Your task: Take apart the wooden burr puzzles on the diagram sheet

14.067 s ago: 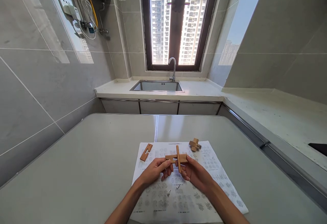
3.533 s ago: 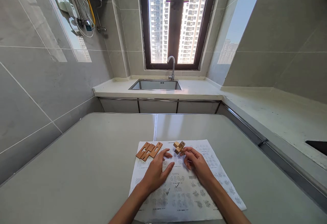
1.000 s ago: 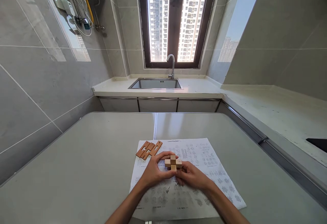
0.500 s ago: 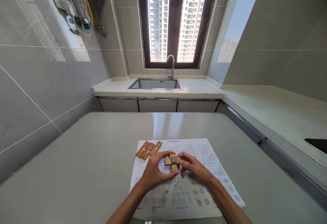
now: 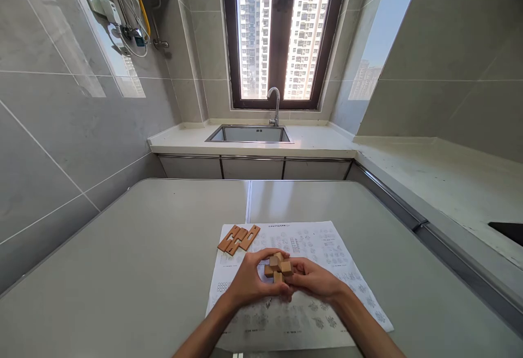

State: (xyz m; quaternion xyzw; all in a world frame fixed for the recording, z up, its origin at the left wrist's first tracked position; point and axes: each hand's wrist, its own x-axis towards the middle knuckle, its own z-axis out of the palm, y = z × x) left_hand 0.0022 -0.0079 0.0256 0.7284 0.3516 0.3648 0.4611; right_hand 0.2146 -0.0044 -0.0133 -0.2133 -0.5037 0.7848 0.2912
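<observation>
A light wooden burr puzzle (image 5: pixel 276 265) with several square-ended arms is held above a printed sheet (image 5: pixel 281 320). My left hand (image 5: pixel 261 277) is closed on it from the left, with fingers at the far side and thumb at the near side. On the right, my right hand (image 5: pixel 308 277) grips the puzzle too, its fingertips and thumb against the right arm. Parts of the puzzle are hidden behind the fingers. Beyond my left hand, flat slotted wooden pieces (image 5: pixel 238 239) lie at the sheet's upper left corner.
The sheet, printed with small diagrams, lies on a pale table (image 5: pixel 122 271). Behind the table is a white counter (image 5: pixel 183 139) with a sink (image 5: pixel 249 133) and a faucet (image 5: pixel 276 104) below a window. Another counter (image 5: pixel 457 183) runs along the right.
The puzzle has turned and tilted between my hands. My right hand has moved in and closed on its right side; my left hand has dropped slightly toward me.
</observation>
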